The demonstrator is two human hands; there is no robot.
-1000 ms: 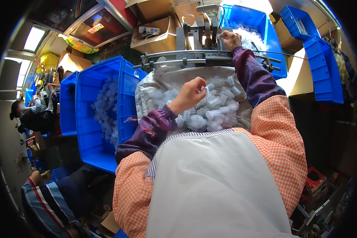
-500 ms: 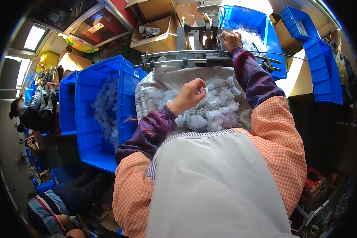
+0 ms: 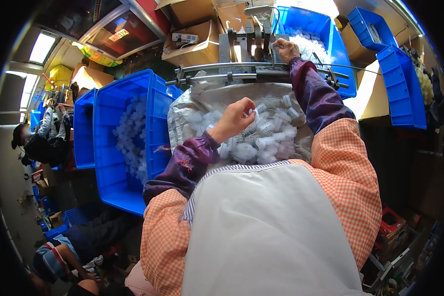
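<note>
My left hand (image 3: 235,117) is above a pile of translucent white plastic pieces (image 3: 268,140), several with comb-like teeth. Its fingers are pinched on a small white plastic piece (image 3: 250,111), of which only an end shows. The pile lies on a pale grey sheet (image 3: 180,116) in front of me. My right hand (image 3: 287,50) reaches to the right side of a dark metal machine (image 3: 254,47), its fingers closed together. A pale bit shows at the fingertips, too small to make out.
Metal rails (image 3: 241,76) cross between machine and sheet. At left stands a large blue bin (image 3: 121,195) with white pieces; another blue bin (image 3: 337,74) stands behind my right hand. Cardboard boxes (image 3: 195,52) are at the back. A bent-over person (image 3: 59,259) is at lower left.
My hands have hardly moved; both keep their places. The person at lower left has shifted, and an arm now reaches down there. A pale pink shape has appeared beside my left sleeve.
</note>
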